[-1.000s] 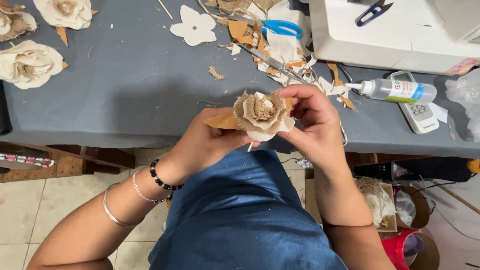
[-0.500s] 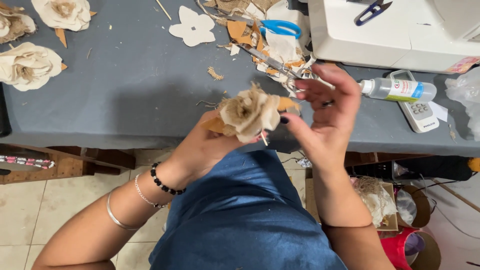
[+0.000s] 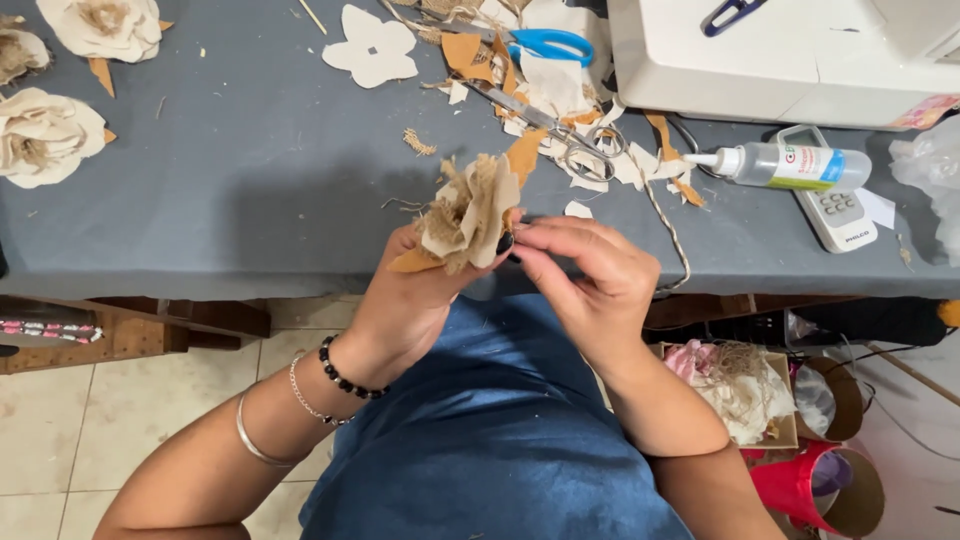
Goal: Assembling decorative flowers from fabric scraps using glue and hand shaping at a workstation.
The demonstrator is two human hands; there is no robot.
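Two hands are closed on a burlap flower (image 3: 470,215) above the tabletop's near edge: left hand (image 3: 415,295) gripping beneath, right hand (image 3: 590,275) (open and raised a half-second earlier) now pinching its side.

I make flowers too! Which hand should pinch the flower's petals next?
Probably the right hand: its fingers already touch the burlap flower, while the left hand is busy gripping it from underneath.

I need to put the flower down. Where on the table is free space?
The grey table is bare between the cream flowers at left and the petal cutout. Crowded: scraps and scissors ahead, glue bottle and remote right.
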